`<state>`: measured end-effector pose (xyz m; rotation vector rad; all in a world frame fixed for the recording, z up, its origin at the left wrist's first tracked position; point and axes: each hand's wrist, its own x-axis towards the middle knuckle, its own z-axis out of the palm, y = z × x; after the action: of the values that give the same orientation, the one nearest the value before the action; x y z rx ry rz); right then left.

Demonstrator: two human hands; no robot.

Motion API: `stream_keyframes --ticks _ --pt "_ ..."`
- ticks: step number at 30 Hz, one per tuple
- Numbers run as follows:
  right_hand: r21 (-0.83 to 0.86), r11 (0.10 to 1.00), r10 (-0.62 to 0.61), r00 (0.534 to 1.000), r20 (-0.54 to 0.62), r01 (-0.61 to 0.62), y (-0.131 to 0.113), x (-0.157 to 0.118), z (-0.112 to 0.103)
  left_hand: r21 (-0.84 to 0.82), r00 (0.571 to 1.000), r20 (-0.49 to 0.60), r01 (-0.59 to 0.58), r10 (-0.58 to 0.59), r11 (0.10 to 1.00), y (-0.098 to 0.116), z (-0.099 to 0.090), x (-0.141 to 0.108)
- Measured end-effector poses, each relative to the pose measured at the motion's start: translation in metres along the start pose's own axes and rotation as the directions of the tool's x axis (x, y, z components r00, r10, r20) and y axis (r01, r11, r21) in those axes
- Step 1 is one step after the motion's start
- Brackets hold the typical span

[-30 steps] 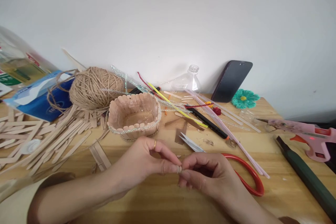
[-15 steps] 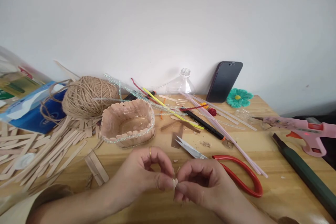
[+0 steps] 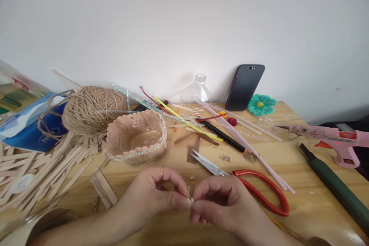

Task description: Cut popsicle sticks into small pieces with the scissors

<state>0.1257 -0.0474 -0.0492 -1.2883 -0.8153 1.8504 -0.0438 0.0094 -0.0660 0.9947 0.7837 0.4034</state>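
My left hand (image 3: 161, 196) and my right hand (image 3: 219, 201) meet low in the middle of the view, each with thumb and fingers pinched. Between the fingertips is a small pale piece (image 3: 190, 201), mostly covered, so its shape is hard to tell. Red-handled scissors (image 3: 261, 188) lie just beyond and beside my right hand, blades pointing up and left. Past my left hand stands an oval basket (image 3: 137, 136) of wooden sticks around a clear plastic tub, with a silvery pipe cleaner along its front rim.
Twine ball (image 3: 93, 109), blue packet (image 3: 43, 127) and loose sticks (image 3: 66, 169) lie left. Behind are a bottle top (image 3: 198, 90), pipe cleaners, a black pen (image 3: 225, 136) and a leaning phone (image 3: 245, 87). A teal flower (image 3: 261, 105), pink glue gun (image 3: 331, 138) and green-handled tool (image 3: 331, 184) are right.
The view has shifted slightly, so the basket and twine appear a little further left. Both hands keep their pinch, with only a small movement at the fingertips.
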Motion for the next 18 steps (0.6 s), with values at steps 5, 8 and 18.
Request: stream_keyframes --ticks 5,8,18 --pt "-0.062 0.998 -0.007 0.999 -0.042 0.004 -0.003 0.000 0.001 0.013 0.998 0.007 0.065 -0.065 0.998 0.002 0.001 0.001" --pt "-0.114 0.993 -0.007 0.998 -0.055 0.001 -0.004 0.000 0.003 0.035 0.997 0.023 0.072 -0.072 0.997 0.003 0.002 0.001" --pt "-0.728 0.664 -0.267 0.964 -0.019 0.170 -0.005 -0.002 -0.016 0.496 0.993 -0.118 0.077 -0.021 0.865 0.005 -0.003 0.007"
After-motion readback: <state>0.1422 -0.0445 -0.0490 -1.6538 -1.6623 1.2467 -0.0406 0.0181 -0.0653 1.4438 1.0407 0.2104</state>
